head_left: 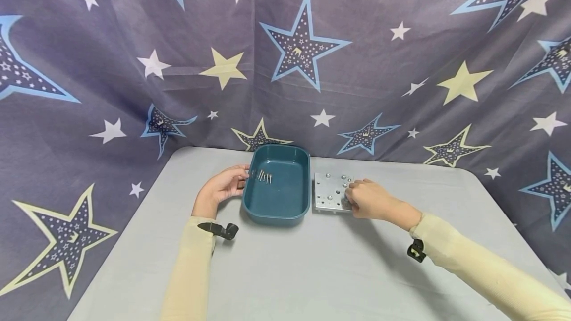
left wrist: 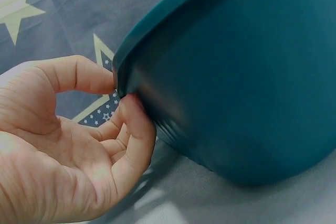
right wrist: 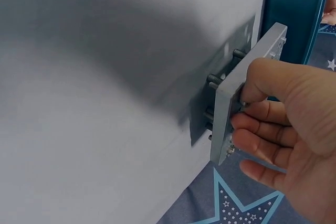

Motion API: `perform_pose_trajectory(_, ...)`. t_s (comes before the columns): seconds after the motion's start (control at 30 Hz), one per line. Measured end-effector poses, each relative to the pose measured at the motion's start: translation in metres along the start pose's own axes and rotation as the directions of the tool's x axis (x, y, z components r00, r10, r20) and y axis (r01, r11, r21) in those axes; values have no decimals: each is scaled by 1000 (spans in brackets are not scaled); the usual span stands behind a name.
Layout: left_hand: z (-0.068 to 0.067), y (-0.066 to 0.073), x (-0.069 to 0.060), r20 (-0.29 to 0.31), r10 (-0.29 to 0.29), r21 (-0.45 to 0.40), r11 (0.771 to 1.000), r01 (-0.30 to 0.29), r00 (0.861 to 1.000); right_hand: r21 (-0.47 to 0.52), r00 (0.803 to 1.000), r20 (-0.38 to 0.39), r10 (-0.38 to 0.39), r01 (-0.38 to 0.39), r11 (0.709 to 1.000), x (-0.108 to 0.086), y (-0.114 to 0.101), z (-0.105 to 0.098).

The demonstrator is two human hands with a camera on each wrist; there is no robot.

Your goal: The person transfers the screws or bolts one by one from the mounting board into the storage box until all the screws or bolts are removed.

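A teal plastic tray [head_left: 278, 185] stands on the table with several small screws [head_left: 264, 177] lying inside near its left wall. My left hand [left wrist: 68, 140] pinches the tray's left rim between thumb and fingers. To the tray's right, a silver metal plate [head_left: 327, 193] with holes sits raised off the table. Several screws are set in it, and their threaded ends [right wrist: 215, 81] stick out underneath. At the plate's right part, my right hand [head_left: 369, 199] pinches a screw [right wrist: 244, 107] against the top face. Its fingertips hide most of that screw.
A pale grey table [head_left: 285, 271] carries the tray and plate. Behind it hangs a dark curtain [head_left: 285, 103] printed with stars, close to the tray's far edge. Black wrist mounts [head_left: 417, 250] sit on both sleeves.
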State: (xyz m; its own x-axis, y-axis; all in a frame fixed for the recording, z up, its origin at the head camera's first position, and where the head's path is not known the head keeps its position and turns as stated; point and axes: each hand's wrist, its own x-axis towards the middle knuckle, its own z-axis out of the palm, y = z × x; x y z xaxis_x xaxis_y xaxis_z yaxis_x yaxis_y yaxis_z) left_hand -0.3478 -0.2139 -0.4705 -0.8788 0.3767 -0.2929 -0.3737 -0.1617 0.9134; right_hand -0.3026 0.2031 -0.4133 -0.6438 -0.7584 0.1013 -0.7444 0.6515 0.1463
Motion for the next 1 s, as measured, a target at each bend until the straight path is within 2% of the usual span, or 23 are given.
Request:
perform_pose_trajectory(0.47,0,1,-1,23,9,12,1000,-10,1000,34,1000,1,6,-6,999,0,-4,-8)
perform_pose_trajectory(1.0,0,1,-2,18,8,7,1000,-8,1000,19,999,18,28,-29,999,-2,2,-6)
